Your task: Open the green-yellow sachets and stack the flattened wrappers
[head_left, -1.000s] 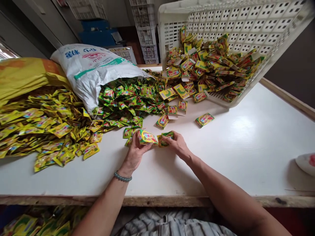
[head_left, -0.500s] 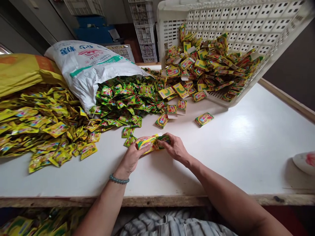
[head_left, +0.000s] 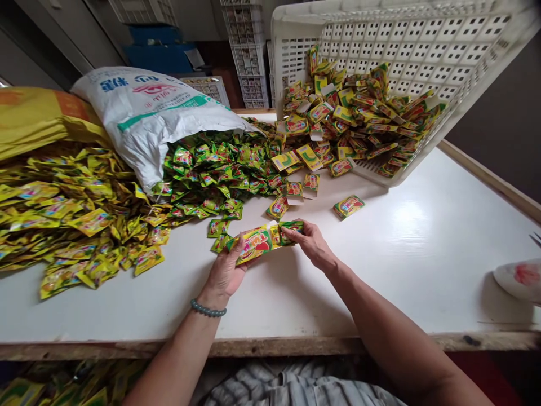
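Note:
My left hand point(head_left: 228, 268) is closed around a small yellow-and-green candy box point(head_left: 252, 243), its printed face turned up. At the box's right end, my right hand point(head_left: 313, 245) pinches green candy packets point(head_left: 291, 230) between thumb and fingers; a yellow packet or flap shows between them and the box, too small to tell which. Both hands are held over the white table. Beyond them lie loose green packets point(head_left: 217, 228) and several small boxes, one of them a closed box point(head_left: 349, 206) off to the right.
A white sack point(head_left: 147, 121) spills green packets point(head_left: 215, 169) at the middle back. Yellow packets point(head_left: 84, 220) are heaped at the left. A tilted white crate point(head_left: 389, 180) full of boxes stands at the back right. A white object with a red mark point(head_left: 513, 280) sits at the right edge.
The box has turned its printed face more toward me. My right hand has moved slightly right and up, so more of the green packets shows beyond the box's end.

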The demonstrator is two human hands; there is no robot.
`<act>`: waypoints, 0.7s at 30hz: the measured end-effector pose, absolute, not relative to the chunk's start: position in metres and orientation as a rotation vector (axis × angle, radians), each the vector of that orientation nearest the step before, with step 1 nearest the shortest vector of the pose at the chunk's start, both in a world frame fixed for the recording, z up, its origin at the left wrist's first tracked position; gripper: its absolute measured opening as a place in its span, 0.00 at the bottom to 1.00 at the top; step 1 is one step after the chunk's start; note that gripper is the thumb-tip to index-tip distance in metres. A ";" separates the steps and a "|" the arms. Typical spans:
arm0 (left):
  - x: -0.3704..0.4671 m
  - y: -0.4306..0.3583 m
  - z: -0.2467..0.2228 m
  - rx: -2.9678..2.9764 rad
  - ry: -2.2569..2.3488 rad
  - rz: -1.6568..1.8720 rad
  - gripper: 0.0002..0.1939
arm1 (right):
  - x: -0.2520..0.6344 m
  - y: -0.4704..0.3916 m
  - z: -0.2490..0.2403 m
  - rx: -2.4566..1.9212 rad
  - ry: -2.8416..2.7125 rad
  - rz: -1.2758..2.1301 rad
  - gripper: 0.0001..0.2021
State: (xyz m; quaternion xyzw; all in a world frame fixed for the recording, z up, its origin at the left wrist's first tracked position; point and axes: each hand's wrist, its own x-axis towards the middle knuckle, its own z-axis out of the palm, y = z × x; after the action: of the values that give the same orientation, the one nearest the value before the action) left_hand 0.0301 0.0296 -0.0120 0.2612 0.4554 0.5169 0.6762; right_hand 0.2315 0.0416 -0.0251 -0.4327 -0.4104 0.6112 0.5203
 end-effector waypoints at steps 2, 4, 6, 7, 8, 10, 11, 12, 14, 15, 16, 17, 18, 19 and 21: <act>0.031 0.029 -0.014 0.718 1.001 1.161 0.30 | 0.230 0.039 -0.020 -1.072 -1.057 1.460 0.20; 0.032 0.028 -0.015 0.849 0.987 1.173 0.29 | 0.227 0.038 -0.015 -1.139 -1.158 1.415 0.20; 0.031 0.029 -0.016 0.929 1.026 1.209 0.24 | 0.226 0.037 -0.012 -1.196 -1.198 1.349 0.19; 0.030 0.030 -0.015 0.945 1.055 1.211 0.22 | 0.226 0.037 -0.011 -1.211 -1.186 1.320 0.19; 0.029 0.031 -0.015 0.950 1.077 1.192 0.20 | 0.227 0.037 -0.011 -1.218 -1.163 1.294 0.18; 0.028 0.032 -0.013 0.936 1.082 1.091 0.18 | 0.227 0.038 -0.014 -1.221 -1.124 1.228 0.17; 0.029 0.032 -0.012 0.917 1.069 1.027 0.19 | 0.227 0.038 -0.015 -1.218 -1.115 1.197 0.18; 0.030 0.032 -0.011 0.893 1.056 0.962 0.20 | 0.226 0.038 -0.017 -1.214 -1.118 1.168 0.18; 0.033 0.030 -0.009 0.851 1.049 0.859 0.22 | 0.225 0.037 -0.020 -1.225 -1.178 1.109 0.16; 0.035 0.029 -0.009 0.836 1.052 0.830 0.23 | 0.225 0.036 -0.021 -1.242 -1.229 1.076 0.15; 0.036 0.028 -0.008 0.826 1.054 0.818 0.24 | 0.225 0.036 -0.021 -1.264 -1.281 1.043 0.13; 0.037 0.027 -0.008 0.816 1.051 0.811 0.24 | 0.224 0.036 -0.021 -1.282 -1.319 1.017 0.12; 0.038 0.026 -0.007 0.804 1.042 0.808 0.25 | 0.224 0.036 -0.022 -1.293 -1.337 1.007 0.13; 0.038 0.025 -0.007 0.788 1.027 0.805 0.25 | 0.224 0.036 -0.022 -1.293 -1.337 1.008 0.13; 0.037 0.025 -0.006 0.756 0.990 0.790 0.26 | 0.223 0.035 -0.022 -1.291 -1.329 0.986 0.15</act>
State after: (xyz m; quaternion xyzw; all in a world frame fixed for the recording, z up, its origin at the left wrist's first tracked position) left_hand 0.0372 0.0247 -0.0065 0.3448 0.4513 0.3599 0.7402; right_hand 0.2226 0.0351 -0.0219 -0.5335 -0.5490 0.4075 0.4980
